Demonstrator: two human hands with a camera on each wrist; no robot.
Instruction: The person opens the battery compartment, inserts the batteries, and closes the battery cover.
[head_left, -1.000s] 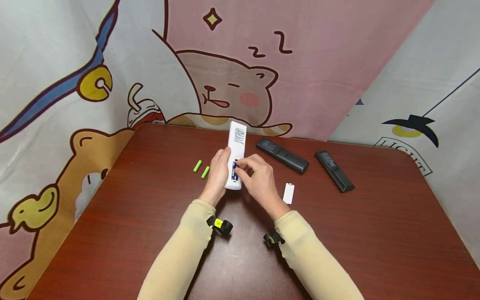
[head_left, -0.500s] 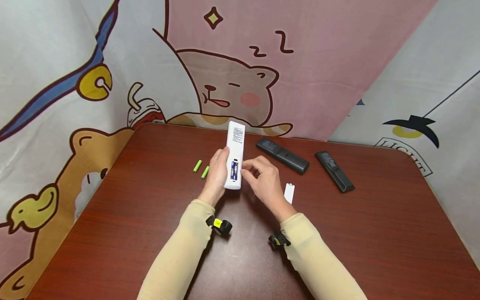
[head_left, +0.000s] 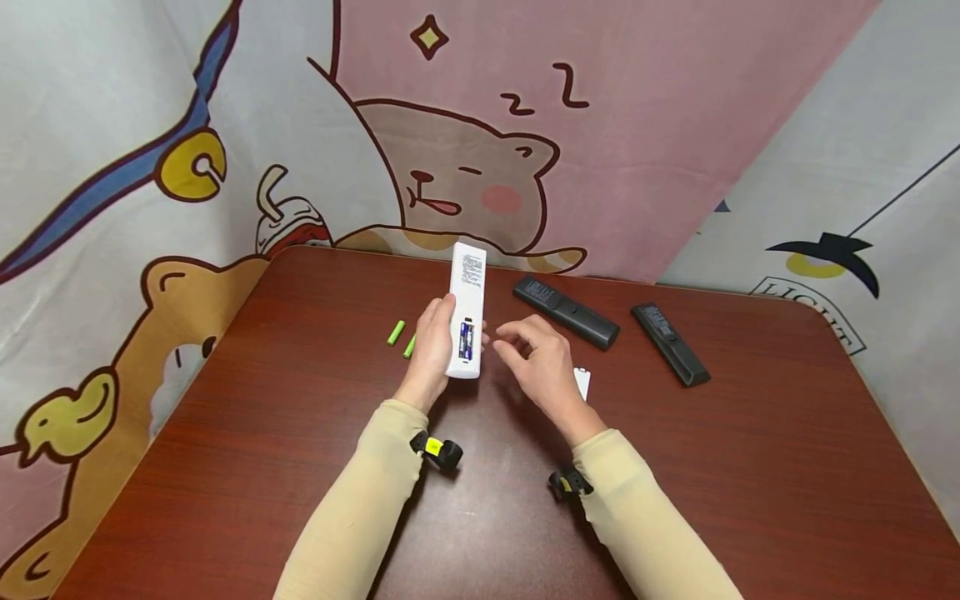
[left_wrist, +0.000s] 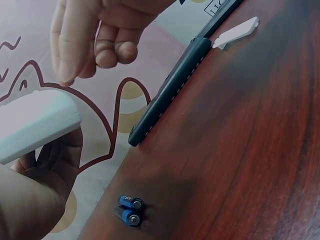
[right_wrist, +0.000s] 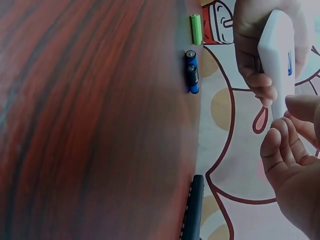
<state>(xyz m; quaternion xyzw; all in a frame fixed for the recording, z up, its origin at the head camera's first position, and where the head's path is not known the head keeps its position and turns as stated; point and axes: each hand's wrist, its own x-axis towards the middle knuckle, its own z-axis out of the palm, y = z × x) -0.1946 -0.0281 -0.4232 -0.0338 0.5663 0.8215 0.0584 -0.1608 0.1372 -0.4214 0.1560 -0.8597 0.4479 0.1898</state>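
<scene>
A white remote control is held up by my left hand, thumb along its side and fingers behind it. Its back faces me, and two blue batteries lie side by side in the uncovered compartment. Just to the right, my right hand hovers apart from the remote, fingers loosely bent with nothing between them. Partly hidden behind that hand, the white battery cover lies on the table. Another two blue batteries rest on the tabletop in the left wrist view; the head view hides them.
Two green batteries lie left of the left hand, one partly covered by it. Toward the back right are a black remote and a second black remote. A printed curtain hangs behind the brown table.
My right hand has drawn back from the battery compartment toward the right, uncovering both blue batteries inside and overlapping the cover. The left hand and the white remote have shifted slightly left.
</scene>
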